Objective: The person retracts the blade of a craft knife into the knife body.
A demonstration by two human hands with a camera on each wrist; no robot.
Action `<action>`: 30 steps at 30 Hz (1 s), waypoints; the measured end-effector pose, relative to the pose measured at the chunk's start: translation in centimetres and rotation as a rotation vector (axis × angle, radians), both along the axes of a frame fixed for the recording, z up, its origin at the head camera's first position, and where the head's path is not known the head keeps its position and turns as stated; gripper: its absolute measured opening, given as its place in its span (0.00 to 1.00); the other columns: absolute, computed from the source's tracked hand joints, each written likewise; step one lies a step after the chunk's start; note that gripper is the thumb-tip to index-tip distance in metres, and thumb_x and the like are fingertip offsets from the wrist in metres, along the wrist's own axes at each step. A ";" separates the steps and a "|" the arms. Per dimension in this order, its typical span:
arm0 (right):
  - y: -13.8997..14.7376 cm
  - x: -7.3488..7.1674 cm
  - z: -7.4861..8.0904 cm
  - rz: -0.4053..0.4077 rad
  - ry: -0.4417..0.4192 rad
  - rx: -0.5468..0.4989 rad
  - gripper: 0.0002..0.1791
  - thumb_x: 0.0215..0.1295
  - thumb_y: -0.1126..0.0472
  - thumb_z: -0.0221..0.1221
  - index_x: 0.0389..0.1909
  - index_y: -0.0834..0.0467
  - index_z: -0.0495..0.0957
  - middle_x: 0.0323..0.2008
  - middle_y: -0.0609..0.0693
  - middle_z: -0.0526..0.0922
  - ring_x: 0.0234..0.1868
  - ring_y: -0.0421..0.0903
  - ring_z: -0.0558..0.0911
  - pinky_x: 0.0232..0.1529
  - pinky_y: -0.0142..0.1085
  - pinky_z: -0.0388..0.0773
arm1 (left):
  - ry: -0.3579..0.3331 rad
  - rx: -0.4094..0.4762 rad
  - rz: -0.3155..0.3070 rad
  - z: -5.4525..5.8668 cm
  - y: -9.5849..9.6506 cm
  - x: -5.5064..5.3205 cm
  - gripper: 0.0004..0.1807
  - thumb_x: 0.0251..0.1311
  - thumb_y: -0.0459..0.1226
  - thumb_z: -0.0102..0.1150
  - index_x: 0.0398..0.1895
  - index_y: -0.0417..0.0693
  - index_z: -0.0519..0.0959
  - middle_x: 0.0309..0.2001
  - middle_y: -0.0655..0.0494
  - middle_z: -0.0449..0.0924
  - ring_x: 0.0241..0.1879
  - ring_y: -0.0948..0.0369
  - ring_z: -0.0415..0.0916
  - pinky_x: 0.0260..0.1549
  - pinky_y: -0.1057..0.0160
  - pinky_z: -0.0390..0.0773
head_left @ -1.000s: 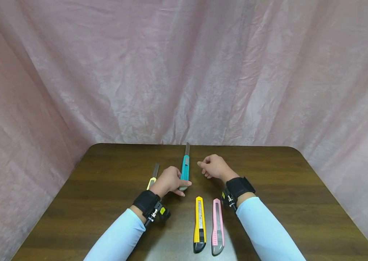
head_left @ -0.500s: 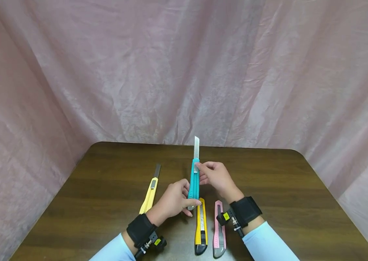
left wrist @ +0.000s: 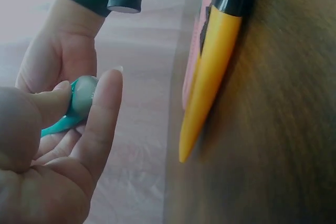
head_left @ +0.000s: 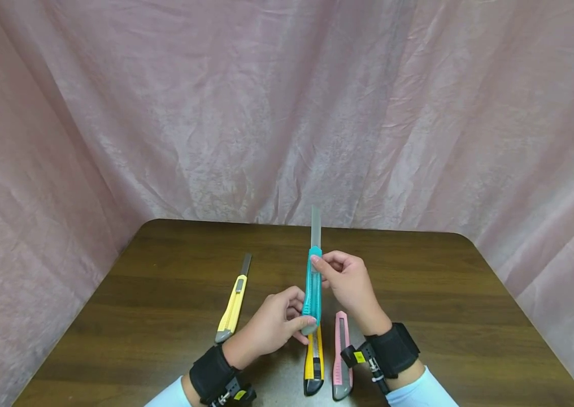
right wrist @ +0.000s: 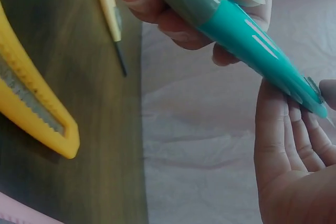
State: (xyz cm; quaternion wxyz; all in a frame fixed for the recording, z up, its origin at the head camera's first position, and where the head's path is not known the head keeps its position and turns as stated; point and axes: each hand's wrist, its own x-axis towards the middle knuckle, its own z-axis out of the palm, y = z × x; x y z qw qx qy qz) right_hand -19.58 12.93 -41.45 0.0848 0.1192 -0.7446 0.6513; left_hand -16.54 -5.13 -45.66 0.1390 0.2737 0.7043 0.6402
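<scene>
A teal utility knife point(head_left: 312, 288) with a grey end cap is held up off the table, its long blade point(head_left: 316, 226) pointing away. Its grey butt end is pinched between the thumb and fingers of my left hand point(head_left: 279, 319). Near the blade end, my right hand point(head_left: 350, 282) grips the same knife, thumb on the metal slider and fingers behind it. In the right wrist view the teal knife point(right wrist: 247, 35) spans both hands. Below it on the table lies a yellow-and-black utility knife point(head_left: 313, 362), its upper part hidden.
A pink-and-grey utility knife point(head_left: 342, 356) lies beside the yellow-and-black one, near my right wrist. Farther left is a pale yellow utility knife point(head_left: 233, 305) with its blade out. The brown wooden table point(head_left: 444, 316) ends at a pink curtain point(head_left: 287, 113).
My left hand has lifted the teal knife and brought it nearer and to the right. My right hand has come onto its slider end. The slider sits near the blade end throughout.
</scene>
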 end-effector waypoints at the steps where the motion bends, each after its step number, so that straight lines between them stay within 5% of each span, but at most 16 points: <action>1: 0.1 0.1 0.1 -0.004 0.014 -0.002 0.15 0.60 0.47 0.63 0.32 0.57 0.81 0.25 0.54 0.81 0.24 0.52 0.80 0.28 0.44 0.83 | 0.007 0.012 -0.005 0.1 0.0 0.1 0.12 0.60 0.28 0.59 0.44 0.42 0.70 0.33 0.52 0.77 0.32 0.53 0.79 0.24 0.56 0.84; 10: 0.6 0.6 0.8 -0.005 0.050 0.005 0.13 0.62 0.52 0.62 0.33 0.59 0.81 0.25 0.53 0.81 0.25 0.51 0.79 0.27 0.38 0.83 | 0.054 0.072 -0.075 0.5 0.2 0.5 0.11 0.62 0.26 0.56 0.45 0.41 0.69 0.36 0.48 0.77 0.34 0.51 0.80 0.26 0.55 0.84; 18: -0.3 2.5 3.2 -0.031 0.085 0.023 0.10 0.65 0.62 0.60 0.30 0.66 0.80 0.25 0.57 0.80 0.25 0.54 0.78 0.25 0.36 0.82 | 0.080 0.048 -0.045 0.1 0.6 0.4 0.10 0.61 0.25 0.56 0.42 0.41 0.69 0.34 0.49 0.77 0.32 0.49 0.80 0.25 0.56 0.84; 30: -0.4 2.4 2.9 -0.030 0.151 0.022 0.09 0.65 0.63 0.60 0.28 0.65 0.80 0.23 0.58 0.79 0.25 0.55 0.78 0.25 0.45 0.83 | 0.131 -0.014 -0.021 0.2 0.4 0.5 0.10 0.61 0.27 0.57 0.42 0.44 0.69 0.33 0.52 0.77 0.30 0.54 0.80 0.23 0.58 0.84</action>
